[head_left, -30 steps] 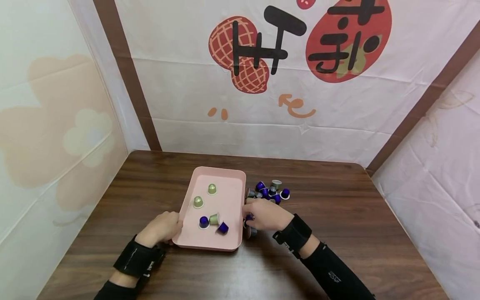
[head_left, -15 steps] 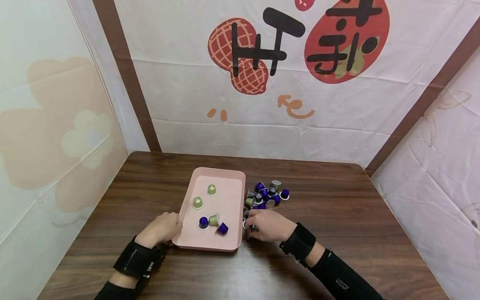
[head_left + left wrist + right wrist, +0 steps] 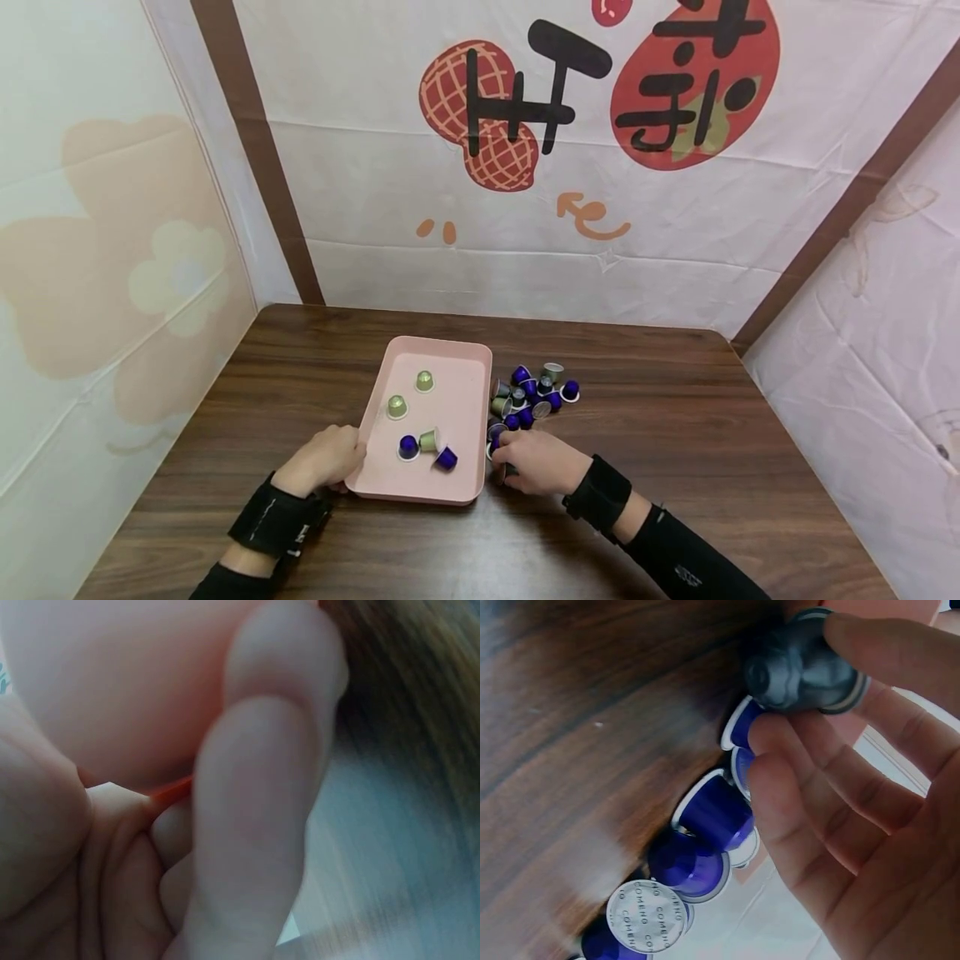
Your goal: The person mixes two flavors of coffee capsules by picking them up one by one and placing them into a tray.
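My left hand (image 3: 324,458) grips the near-left edge of a pink tray (image 3: 457,487); in the left wrist view its fingers (image 3: 251,817) curl at the pink wall. Inside the tray are several coffee capsules, green ones such as the green capsule (image 3: 396,407) and two purple ones, one being the purple capsule (image 3: 446,458). Just right of the tray, my right hand (image 3: 543,462) pinches a dark grey capsule (image 3: 802,671) between thumb and fingers, low over the table. The hand partly hides that capsule in the head view.
A pile of purple, grey and green capsules (image 3: 528,400) lies against the tray's right side, reaching back from my right hand. Beneath everything is a brown wooden table (image 3: 660,433). A printed cloth (image 3: 360,167) hangs behind it.
My right hand has moved toward the near edge, from beside the pile to the grey capsule at its front end, which it now pinches. The left hand and tray have stayed put.
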